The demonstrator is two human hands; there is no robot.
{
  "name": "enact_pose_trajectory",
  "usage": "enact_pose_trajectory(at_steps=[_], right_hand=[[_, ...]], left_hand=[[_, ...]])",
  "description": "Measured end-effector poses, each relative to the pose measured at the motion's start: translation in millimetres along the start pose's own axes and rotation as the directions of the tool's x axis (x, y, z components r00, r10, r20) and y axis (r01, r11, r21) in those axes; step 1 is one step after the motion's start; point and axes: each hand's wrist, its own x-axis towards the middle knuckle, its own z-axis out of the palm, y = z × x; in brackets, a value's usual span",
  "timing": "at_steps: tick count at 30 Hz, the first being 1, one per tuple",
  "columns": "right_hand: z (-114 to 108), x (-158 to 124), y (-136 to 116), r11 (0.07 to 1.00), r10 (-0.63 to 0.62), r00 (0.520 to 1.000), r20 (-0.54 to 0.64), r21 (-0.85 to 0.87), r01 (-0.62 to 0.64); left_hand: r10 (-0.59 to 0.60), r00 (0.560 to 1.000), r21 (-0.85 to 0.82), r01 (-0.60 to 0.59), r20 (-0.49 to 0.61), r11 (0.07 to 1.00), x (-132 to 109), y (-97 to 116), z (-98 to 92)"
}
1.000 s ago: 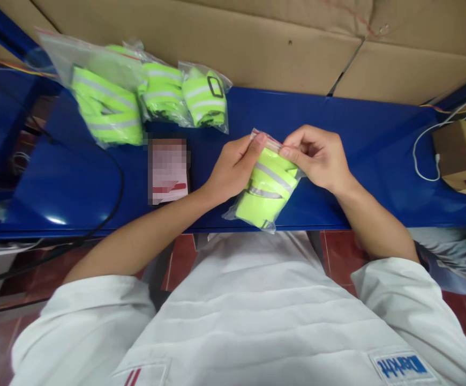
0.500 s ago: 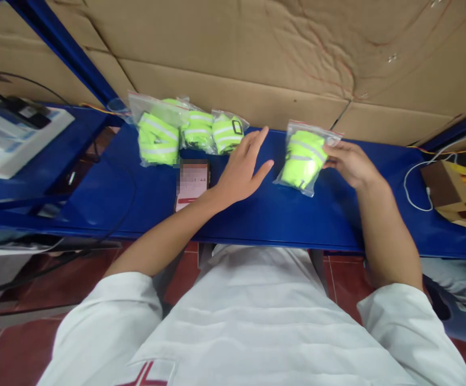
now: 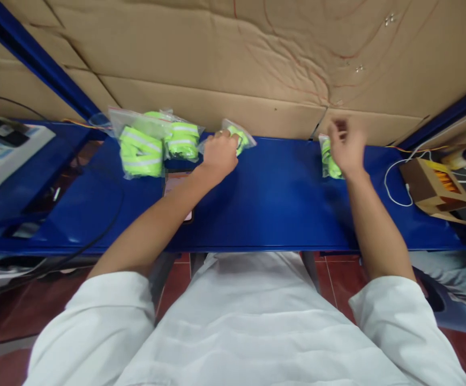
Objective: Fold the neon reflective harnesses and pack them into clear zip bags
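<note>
Head view: left hand [image 3: 220, 153] and right hand [image 3: 348, 150] at separate green packets on the blue table [image 3: 273, 203].
Left fingers curl over the left packet [image 3: 241, 140], their tips hidden; blurred right fingers overlap the right packet [image 3: 328, 160], grip impossible to tell. Packets look light, soft, slippery, probably best held around the padded middle.

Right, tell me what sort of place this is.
Likely a workshop or packing station, judging by the blue workbench, the cardboard sheets behind it, and the clear bags of reflective bands towards its back.
</note>
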Motion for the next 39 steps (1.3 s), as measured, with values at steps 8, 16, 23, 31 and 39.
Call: enact_pose_trajectory(at_steps=[8, 16, 23, 31, 39], right_hand=[[106, -54, -51, 0.891, 0.041, 0.977, 0.211, 0.435, -0.132], [105, -62, -37, 0.832, 0.082, 0.95, 0.301, 0.503, -0.232], [100, -72, -53, 0.757, 0.195, 0.951, 0.241, 0.58, -0.302], [75, -87, -77, 0.588, 0.22, 0.925, 0.311, 0.714, -0.379], [86, -86, -62, 0.584, 0.355, 0.848, 0.395, 0.614, -0.531]], left_hand=[[0.433, 0.873, -0.127, -0.467, -0.224, 0.875, -34, 15, 38.0], [0.401, 0.897, -0.085, -0.421, -0.187, 0.903, -63, 36, 30.5], [0.354, 0.889, -0.163, -0.411, -0.292, 0.897, -77, 50, 20.9], [0.405, 0.887, -0.191, -0.447, -0.222, 0.874, -77, 52, 22.4], [0.486, 0.871, -0.096, -0.491, -0.079, 0.866, -86, 63, 21.9]])
